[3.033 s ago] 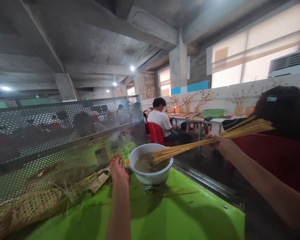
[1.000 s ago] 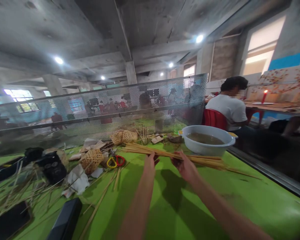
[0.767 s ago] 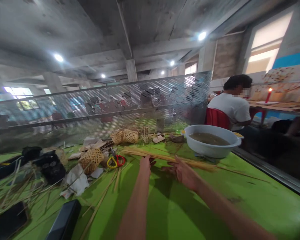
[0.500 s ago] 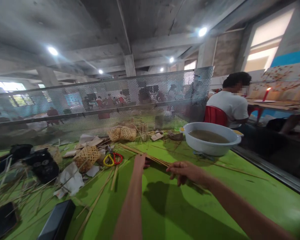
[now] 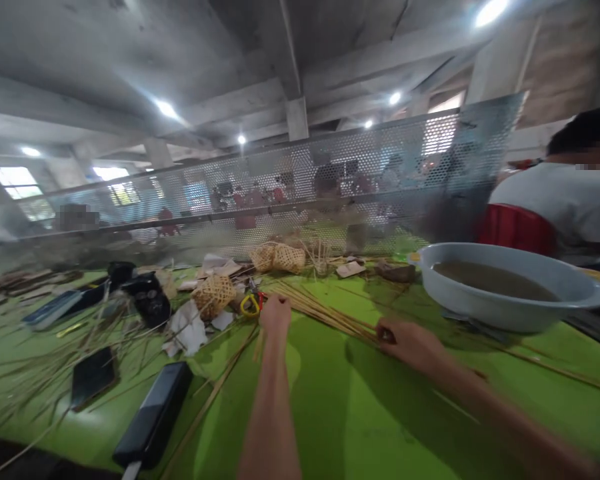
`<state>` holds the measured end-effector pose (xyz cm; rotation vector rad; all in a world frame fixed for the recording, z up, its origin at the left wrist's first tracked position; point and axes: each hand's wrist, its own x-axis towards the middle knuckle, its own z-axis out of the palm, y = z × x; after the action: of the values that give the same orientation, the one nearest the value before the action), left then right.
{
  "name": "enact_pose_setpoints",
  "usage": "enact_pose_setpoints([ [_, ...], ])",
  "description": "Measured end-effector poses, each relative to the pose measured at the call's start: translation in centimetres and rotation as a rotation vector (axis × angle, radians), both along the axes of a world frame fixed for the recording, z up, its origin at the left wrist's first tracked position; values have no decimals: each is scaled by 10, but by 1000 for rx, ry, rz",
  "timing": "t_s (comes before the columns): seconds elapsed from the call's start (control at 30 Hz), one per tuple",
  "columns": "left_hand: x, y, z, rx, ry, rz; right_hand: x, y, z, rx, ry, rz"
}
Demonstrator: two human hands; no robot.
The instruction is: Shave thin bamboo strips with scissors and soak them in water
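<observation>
A bundle of thin bamboo strips (image 5: 330, 313) lies slantwise over the green table, its left part fanned out. My right hand (image 5: 405, 340) is closed around the right end of these strips, thumb and fingers pinched together. At the other end, my left hand (image 5: 276, 313) is curled, back towards me, right against the scissors (image 5: 251, 305) with one yellow and one red handle. It covers part of the red handle; whether its fingers hold the scissors, strips or both is hidden. Just left of the scissors lies a woven bamboo basket (image 5: 214, 296).
A pale basin (image 5: 485, 303) of murky water stands at right, before a seated person (image 5: 560, 193). More woven baskets (image 5: 277, 257) lie at the back by a perforated metal screen (image 5: 250, 220). Left are a phone (image 5: 94, 377), a black box-shaped device (image 5: 155, 413), crumpled paper (image 5: 187, 328) and loose strips.
The view has swung left. My left hand has moved left to the scissors. The strips are spread out more at their left end, and my right hand's fingers have closed on the right end.
</observation>
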<state>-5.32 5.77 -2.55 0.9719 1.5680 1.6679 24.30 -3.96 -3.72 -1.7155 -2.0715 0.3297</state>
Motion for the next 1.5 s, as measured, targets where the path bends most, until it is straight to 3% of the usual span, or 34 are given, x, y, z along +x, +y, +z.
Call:
enact_pose_setpoints([
  [0.13,-16,-9,6,-161,437,170,7,0,-4,-8,-22,-22],
  [0.3,-9,-19,5,-167,704,233,12,1,-5,-47,-51,-60],
  [0.43,7,-23,9,-96,808,193,17,6,-13,-19,-11,-39],
  [0.57,34,-25,17,-7,816,45,20,11,-18,-11,13,-52],
  [0.7,70,-31,15,45,742,-207,21,8,-10,-46,9,-58],
  [0.8,92,-35,5,20,644,-384,19,5,-1,25,46,-87],
  [0.93,110,-37,-6,-17,507,-588,14,4,9,47,137,-80],
  [1.03,116,-42,-5,-31,316,-687,5,2,10,56,209,-55],
  [1.2,119,-52,3,-121,-129,-654,-5,-6,-2,44,278,53],
  [1.33,121,-52,-3,-204,-240,-613,0,-6,-8,65,262,96],
  [1.43,123,-45,-13,-237,-320,-551,-6,2,12,167,198,34],
  [1.5,126,-40,-18,-228,-379,-533,-27,8,36,219,147,122],
])
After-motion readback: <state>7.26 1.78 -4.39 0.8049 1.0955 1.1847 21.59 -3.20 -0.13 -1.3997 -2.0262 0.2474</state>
